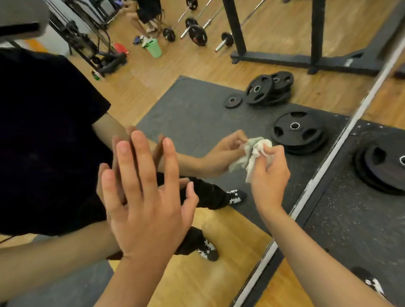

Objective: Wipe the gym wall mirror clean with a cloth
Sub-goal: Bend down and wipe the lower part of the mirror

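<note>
Crumpled white cloth (254, 154) is gripped by right hand (269, 173); glass wall mirror (189, 98) may be smudged by flat, outspread left hand (142, 199).

Black T-shirt (30, 149), black-and-white shoes (373, 284)

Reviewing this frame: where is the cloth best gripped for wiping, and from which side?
Probably best to grip the cloth at its bunched middle, coming from the side facing away from the mirror, as the right hand does. It is crumpled into a wad, so fingers curled round its back leave a padded face toward the glass. A loose tail hangs below.
</note>
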{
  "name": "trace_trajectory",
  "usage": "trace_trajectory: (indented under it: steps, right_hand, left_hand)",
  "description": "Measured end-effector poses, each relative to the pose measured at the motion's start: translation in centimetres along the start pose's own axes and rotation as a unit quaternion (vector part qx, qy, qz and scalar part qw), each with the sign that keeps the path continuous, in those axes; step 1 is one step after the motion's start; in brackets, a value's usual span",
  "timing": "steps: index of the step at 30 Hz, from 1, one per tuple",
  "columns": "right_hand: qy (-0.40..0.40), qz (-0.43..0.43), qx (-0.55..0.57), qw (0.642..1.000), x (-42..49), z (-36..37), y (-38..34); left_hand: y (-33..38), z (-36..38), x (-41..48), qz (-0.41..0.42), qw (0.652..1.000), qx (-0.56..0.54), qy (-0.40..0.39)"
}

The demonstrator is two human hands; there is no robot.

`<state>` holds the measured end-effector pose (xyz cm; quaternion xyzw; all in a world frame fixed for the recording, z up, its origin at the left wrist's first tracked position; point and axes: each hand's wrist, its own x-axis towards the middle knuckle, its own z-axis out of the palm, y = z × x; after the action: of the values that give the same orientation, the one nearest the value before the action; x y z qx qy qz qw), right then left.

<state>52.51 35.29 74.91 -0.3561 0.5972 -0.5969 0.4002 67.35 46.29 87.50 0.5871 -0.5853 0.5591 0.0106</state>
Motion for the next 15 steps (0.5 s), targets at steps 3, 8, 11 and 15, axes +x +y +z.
trace_trajectory:
  steps: [3, 8, 11, 15]
  right_hand:
    - [0.041, 0.026, 0.031, 0.998, -1.7, 1.8, -3.0]
    - [-0.073, -0.301, 0.024, 0.95, -4.5, 0.7, -5.3]
    - [-0.102, -0.3, -0.055, 0.947, -1.6, -0.9, 0.1]
    - [0.001, 0.06, -0.015, 0.998, -0.1, 0.1, 1.2]
  left_hand:
    - [-0.1, -0.1, -0.1, 0.004, 1.0, -0.006, 0.001]
    - [-0.3, 0.0, -0.4, 0.013, 1.0, -0.015, 0.013]
    - [-0.3, 0.2, -0.5, 0.012, 1.0, -0.011, 0.022]
    - [-0.2, 0.2, -0.3, 0.01, 0.999, -0.007, 0.031]
